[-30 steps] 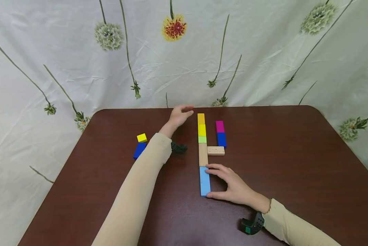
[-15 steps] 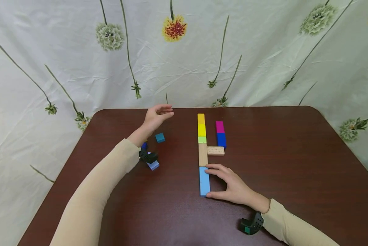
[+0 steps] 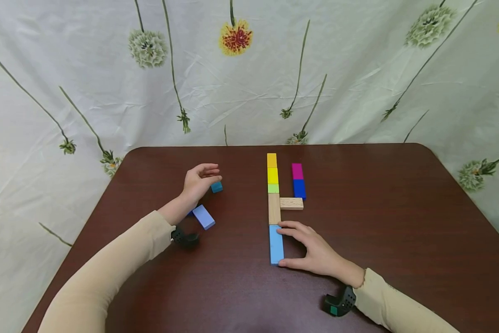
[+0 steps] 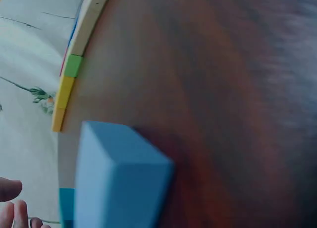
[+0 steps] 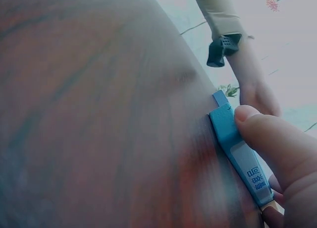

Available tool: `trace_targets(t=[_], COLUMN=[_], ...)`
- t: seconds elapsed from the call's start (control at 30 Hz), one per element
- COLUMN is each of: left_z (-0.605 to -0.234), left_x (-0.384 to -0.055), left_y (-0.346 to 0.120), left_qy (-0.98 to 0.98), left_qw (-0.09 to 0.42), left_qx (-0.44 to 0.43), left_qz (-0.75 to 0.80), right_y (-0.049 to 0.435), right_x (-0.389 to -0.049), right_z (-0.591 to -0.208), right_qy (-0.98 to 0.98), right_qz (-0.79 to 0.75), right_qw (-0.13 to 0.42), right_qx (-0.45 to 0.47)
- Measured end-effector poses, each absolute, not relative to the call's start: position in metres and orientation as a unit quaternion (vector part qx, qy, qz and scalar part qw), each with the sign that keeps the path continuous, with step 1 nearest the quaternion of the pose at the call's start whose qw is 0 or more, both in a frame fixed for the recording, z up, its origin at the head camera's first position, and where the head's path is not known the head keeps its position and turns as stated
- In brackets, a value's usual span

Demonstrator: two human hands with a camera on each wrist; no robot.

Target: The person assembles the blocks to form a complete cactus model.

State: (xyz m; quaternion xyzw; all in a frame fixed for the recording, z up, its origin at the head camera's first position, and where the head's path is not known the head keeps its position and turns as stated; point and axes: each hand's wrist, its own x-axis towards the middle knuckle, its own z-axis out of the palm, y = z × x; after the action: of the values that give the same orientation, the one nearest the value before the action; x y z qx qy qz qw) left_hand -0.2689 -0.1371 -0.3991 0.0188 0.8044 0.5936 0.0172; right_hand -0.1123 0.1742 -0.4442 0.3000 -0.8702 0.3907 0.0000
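Note:
My right hand (image 3: 318,249) pinches a light blue block (image 3: 276,246) lengthwise, thumb at its near end and fingertips at its far end. In the right wrist view, printed characters show on that block's side. This block ends a straight row with a natural wood block (image 3: 274,209), a light green one (image 3: 273,188), a yellow one (image 3: 272,175) and an orange one (image 3: 271,160). My left hand (image 3: 196,184) hovers just over a teal block (image 3: 217,187), fingers loosely bent, holding nothing. Beneath its wrist lies a periwinkle block (image 3: 203,217), looming large in the left wrist view.
Touching the row's right side is a short wood block (image 3: 291,203). Beyond it stand a dark blue block (image 3: 299,188) and a magenta block (image 3: 297,171), end to end. The left forearm covers other blocks. A flowered cloth (image 3: 249,92) hangs behind the brown table (image 3: 383,208).
My left hand has moved left from beside the row's far end, then down toward the teal block. The teal and periwinkle blocks came into sight. My right hand has stayed on the light blue block.

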Motion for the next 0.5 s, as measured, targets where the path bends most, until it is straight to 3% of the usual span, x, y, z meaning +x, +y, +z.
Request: trace_targets(t=[0.5], left_z=[-0.4082], left_x=[-0.265], left_y=[-0.142], left_qy=[0.83], left_qw=[0.024], left_qx=[-0.006], left_qz=[0.557], right_y=[0.1747], right_x=[-0.1128], right_z=[-0.4448], right_qy=[-0.87], right_qz=[0.391], right_qw=[-0.003], right_qx=[0.3])
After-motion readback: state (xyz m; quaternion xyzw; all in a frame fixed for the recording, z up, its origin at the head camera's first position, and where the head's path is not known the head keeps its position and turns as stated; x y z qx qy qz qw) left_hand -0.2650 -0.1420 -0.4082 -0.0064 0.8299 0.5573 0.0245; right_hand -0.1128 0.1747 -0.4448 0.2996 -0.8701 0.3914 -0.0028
